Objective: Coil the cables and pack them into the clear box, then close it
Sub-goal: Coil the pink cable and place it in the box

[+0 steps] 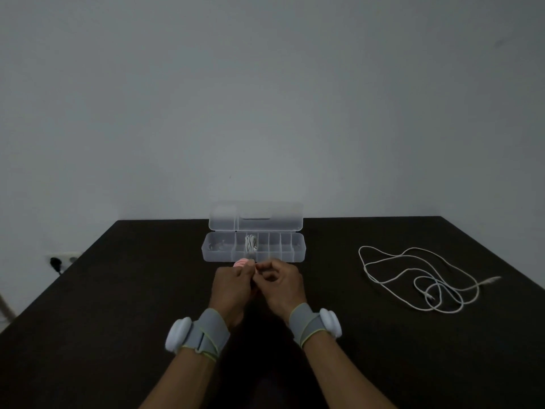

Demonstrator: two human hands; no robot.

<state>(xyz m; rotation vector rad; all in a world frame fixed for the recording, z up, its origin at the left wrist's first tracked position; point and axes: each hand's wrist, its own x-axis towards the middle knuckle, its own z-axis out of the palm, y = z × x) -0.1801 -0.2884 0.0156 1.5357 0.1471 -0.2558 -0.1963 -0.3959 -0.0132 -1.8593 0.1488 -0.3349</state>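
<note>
Presently the left hand (233, 283) pinches a pink coil (242, 263); the right hand (283, 280) nips its tail end, just before the open box (253, 255). Likely light, limp and springy: grip across all loops. White cable (418, 278) lies loose, well right.

On the dark tabletop (118, 290), the left hand (231, 286) has its grip closed around a coiled pink cable (242, 263), and the right hand (281, 283) pinches at it just beside. Both wrists wear grey straps with white round sensors. Right behind the hands sits the clear box (253, 251), lid (256, 216) upright, with a coiled white cable (250, 242) in one middle compartment. A loose white cable (418, 278) sprawls well apart on the right.
</note>
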